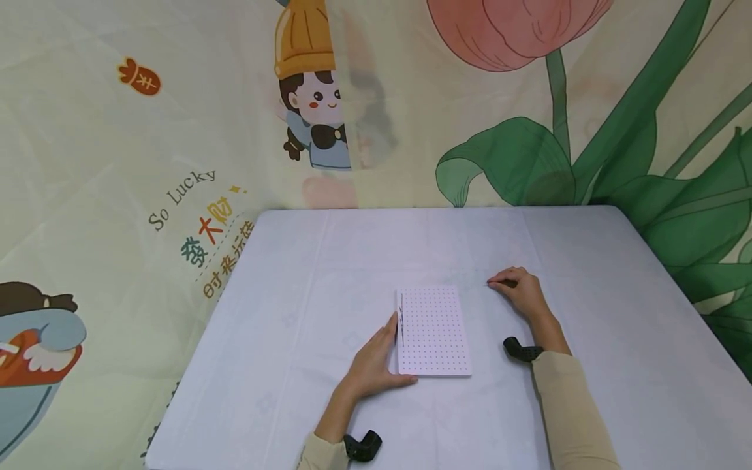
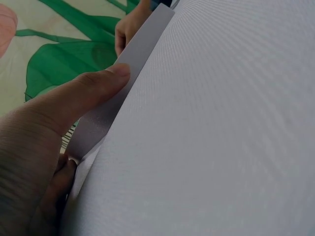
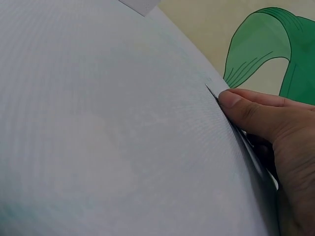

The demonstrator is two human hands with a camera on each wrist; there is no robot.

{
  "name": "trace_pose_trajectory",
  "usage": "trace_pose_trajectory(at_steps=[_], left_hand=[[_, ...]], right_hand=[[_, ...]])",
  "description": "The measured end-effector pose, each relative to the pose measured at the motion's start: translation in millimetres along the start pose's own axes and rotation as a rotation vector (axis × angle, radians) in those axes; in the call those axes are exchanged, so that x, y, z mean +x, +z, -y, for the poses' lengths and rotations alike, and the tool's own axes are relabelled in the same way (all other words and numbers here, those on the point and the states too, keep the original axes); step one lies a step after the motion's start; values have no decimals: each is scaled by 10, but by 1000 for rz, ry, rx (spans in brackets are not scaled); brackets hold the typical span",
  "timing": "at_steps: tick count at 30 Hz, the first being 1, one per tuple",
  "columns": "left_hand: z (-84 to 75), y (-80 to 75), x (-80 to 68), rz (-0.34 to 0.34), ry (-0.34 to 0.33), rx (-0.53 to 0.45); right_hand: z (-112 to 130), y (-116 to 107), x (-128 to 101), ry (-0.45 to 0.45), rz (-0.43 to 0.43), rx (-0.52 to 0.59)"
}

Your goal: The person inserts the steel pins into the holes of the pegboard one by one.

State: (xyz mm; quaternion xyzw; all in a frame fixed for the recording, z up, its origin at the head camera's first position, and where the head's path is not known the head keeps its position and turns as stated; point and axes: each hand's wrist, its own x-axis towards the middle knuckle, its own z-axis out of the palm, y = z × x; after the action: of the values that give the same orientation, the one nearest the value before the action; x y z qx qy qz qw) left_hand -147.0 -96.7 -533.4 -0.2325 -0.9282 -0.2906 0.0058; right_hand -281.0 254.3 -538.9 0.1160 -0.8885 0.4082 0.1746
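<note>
A white rectangular board (image 1: 435, 333) with rows of small holes lies on the table. Thin dark needle-like pieces (image 1: 402, 320) show along its left column of holes. My left hand (image 1: 373, 365) rests at the board's near left corner. Its fingers lie along the left side, and the thumb (image 2: 106, 81) presses on the near side wall. Off to the right of the board, my right hand (image 1: 521, 292) pinches a thin, dark, pointed needle-like piece (image 3: 211, 92) between thumb and fingertips. The piece's tip points left; most of its length is hidden by the hand.
The table (image 1: 329, 261) has a white cloth over it. Behind it hangs a printed backdrop (image 1: 405, 98) with cartoon figures and large green leaves. Dark devices are strapped at the left wrist (image 1: 363, 446) and the right wrist (image 1: 521, 350).
</note>
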Motion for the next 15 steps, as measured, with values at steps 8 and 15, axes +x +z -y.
trace_pose_trajectory(at_steps=[8, 15], left_hand=[[6, 13, -8, 2, 6, 5], [-2, -1, -11, -1, 11, 20]], right_hand=[[13, -6, -12, -19, 6, -4], [22, -1, -13, -69, 23, -37]])
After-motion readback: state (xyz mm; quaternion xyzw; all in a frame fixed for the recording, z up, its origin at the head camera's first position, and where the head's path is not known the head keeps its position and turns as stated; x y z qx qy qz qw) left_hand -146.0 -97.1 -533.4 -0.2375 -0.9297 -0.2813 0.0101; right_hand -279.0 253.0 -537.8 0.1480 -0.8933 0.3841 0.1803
